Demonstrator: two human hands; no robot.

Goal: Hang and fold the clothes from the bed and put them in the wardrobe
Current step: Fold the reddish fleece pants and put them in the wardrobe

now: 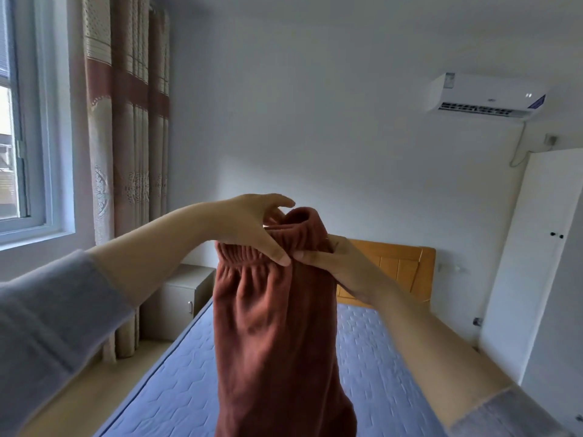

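Left hand [252, 230], right hand [342, 268]: fingers clamped on 1 pair of rust-brown fleece trousers [271, 326] above 1 blue quilted bed [176, 389].

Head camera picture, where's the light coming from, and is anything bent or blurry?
Head view: daylight enters from the white-framed window at left; the white wardrobe leans from wide-angle distortion; the rust-brown fleece trousers, gripped by left hand and right hand, look dim and soft.
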